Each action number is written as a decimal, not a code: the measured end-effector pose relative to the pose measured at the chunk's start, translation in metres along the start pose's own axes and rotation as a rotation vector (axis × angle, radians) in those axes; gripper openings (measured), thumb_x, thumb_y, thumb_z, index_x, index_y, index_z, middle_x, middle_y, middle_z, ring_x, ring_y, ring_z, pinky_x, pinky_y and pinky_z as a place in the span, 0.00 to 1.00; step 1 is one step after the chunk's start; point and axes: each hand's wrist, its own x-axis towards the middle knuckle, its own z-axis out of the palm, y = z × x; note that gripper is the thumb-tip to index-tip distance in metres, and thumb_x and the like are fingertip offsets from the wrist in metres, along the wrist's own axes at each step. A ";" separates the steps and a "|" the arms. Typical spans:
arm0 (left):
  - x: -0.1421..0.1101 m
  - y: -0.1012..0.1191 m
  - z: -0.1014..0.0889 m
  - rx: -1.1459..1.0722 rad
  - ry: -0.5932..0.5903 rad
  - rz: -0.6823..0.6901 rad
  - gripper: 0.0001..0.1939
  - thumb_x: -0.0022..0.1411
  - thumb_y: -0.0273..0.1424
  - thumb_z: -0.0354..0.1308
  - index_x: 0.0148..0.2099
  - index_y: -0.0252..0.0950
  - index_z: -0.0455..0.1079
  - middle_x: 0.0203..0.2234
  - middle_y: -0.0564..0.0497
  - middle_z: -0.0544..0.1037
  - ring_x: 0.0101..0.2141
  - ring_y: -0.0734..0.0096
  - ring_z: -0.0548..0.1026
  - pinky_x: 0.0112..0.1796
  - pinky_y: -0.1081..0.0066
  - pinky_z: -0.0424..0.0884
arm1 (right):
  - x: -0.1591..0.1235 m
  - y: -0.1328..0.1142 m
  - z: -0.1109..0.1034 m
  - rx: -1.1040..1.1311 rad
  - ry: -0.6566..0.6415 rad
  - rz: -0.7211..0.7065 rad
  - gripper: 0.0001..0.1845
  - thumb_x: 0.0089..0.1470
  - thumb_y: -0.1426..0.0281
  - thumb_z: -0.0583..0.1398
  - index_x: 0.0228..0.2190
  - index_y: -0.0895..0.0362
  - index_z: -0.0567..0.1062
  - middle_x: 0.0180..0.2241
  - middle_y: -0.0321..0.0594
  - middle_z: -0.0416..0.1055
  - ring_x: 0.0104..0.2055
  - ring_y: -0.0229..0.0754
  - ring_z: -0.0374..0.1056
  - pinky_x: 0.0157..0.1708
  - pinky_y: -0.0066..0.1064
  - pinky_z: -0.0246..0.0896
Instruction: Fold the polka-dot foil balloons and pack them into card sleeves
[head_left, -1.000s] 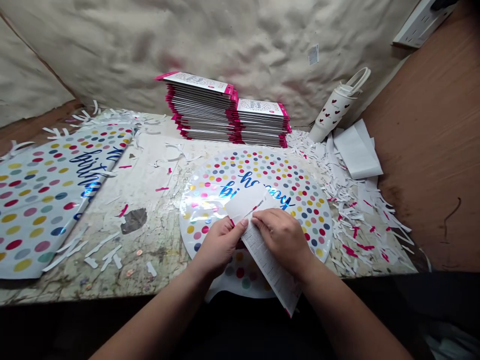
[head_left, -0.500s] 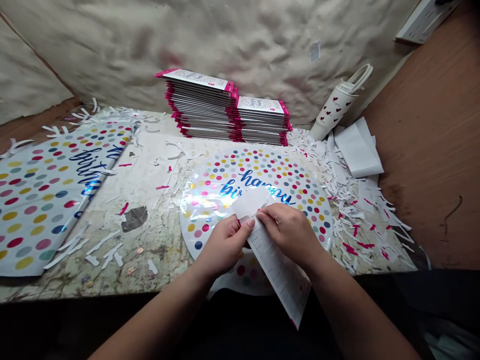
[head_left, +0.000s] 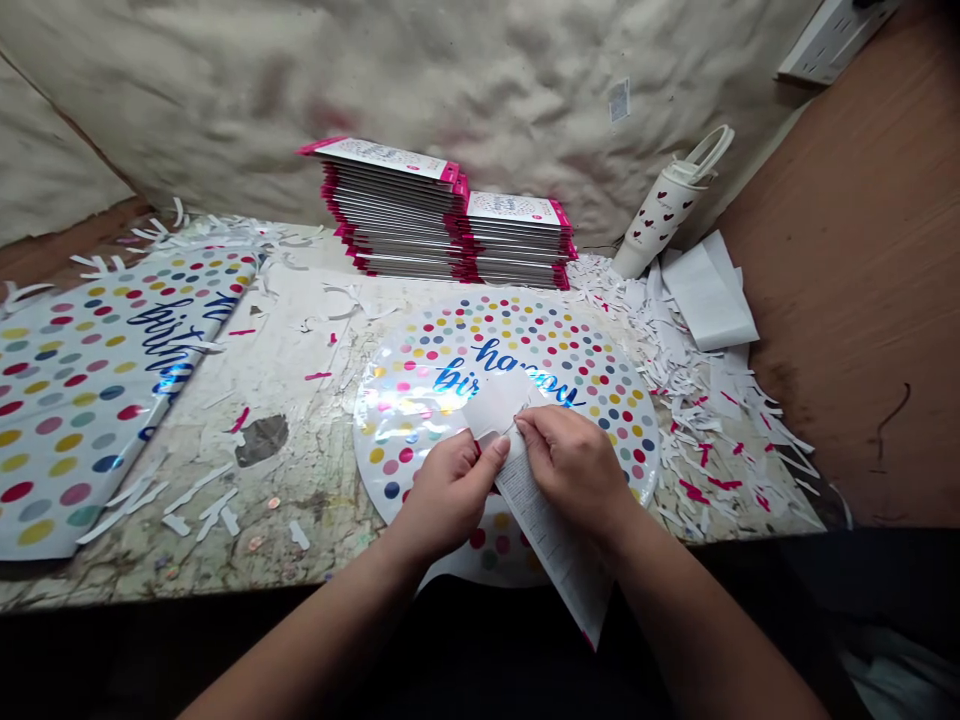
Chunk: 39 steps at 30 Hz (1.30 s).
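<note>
My left hand [head_left: 450, 497] and my right hand [head_left: 574, 470] pinch a long white printed paper sheet [head_left: 551, 540] from either side, with a bare white flap [head_left: 495, 403] rising above my fingers. A small pink edge shows at my left fingertips. The sheet hangs down past the table's front edge. Under my hands lies a round foil balloon [head_left: 577, 365] with coloured dots and blue "happy birthday" lettering, partly hidden by my hands.
A second dotted foil balloon [head_left: 75, 400] lies at the left of the worktable [head_left: 300, 400]. Two stacks of packaged cards with pink edges [head_left: 390, 205] stand behind. White and pink paper scraps [head_left: 697, 420] litter the right, near folded white paper [head_left: 709, 295] and a heart-patterned bottle [head_left: 660, 212].
My hands have drawn slightly closer together and the sheet's lower end has swung a little to the right. The camera view has shifted slightly left.
</note>
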 end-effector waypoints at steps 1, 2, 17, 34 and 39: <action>0.000 0.000 0.000 -0.021 -0.020 -0.005 0.13 0.59 0.40 0.54 0.33 0.34 0.69 0.23 0.52 0.74 0.26 0.69 0.72 0.28 0.72 0.68 | 0.000 0.002 -0.001 0.032 -0.010 0.005 0.10 0.57 0.73 0.52 0.32 0.57 0.73 0.33 0.40 0.74 0.36 0.41 0.69 0.38 0.31 0.62; 0.000 0.001 0.000 -0.045 -0.041 -0.011 0.13 0.60 0.40 0.53 0.34 0.34 0.69 0.24 0.51 0.74 0.26 0.69 0.72 0.29 0.71 0.68 | 0.000 0.004 -0.003 0.072 -0.031 0.008 0.10 0.57 0.73 0.52 0.33 0.56 0.73 0.34 0.39 0.74 0.37 0.40 0.69 0.38 0.29 0.62; -0.005 0.023 -0.014 0.179 0.033 -0.025 0.15 0.59 0.40 0.52 0.27 0.34 0.65 0.16 0.54 0.71 0.18 0.73 0.70 0.19 0.76 0.65 | 0.005 0.023 -0.048 -0.656 0.019 0.163 0.11 0.54 0.72 0.51 0.26 0.59 0.71 0.24 0.44 0.70 0.24 0.43 0.65 0.23 0.32 0.55; -0.008 0.045 -0.030 0.188 0.192 0.428 0.33 0.61 0.44 0.50 0.64 0.42 0.46 0.62 0.47 0.53 0.60 0.55 0.51 0.57 0.55 0.54 | 0.008 0.007 -0.021 0.838 0.221 0.116 0.12 0.52 0.70 0.60 0.41 0.53 0.69 0.39 0.40 0.71 0.41 0.43 0.69 0.41 0.36 0.66; -0.006 0.045 -0.017 0.167 0.121 0.469 0.35 0.57 0.35 0.58 0.63 0.41 0.47 0.58 0.43 0.59 0.58 0.54 0.56 0.55 0.55 0.59 | 0.019 0.001 -0.013 1.012 0.238 0.126 0.15 0.48 0.69 0.63 0.39 0.53 0.67 0.37 0.38 0.69 0.40 0.40 0.67 0.40 0.34 0.65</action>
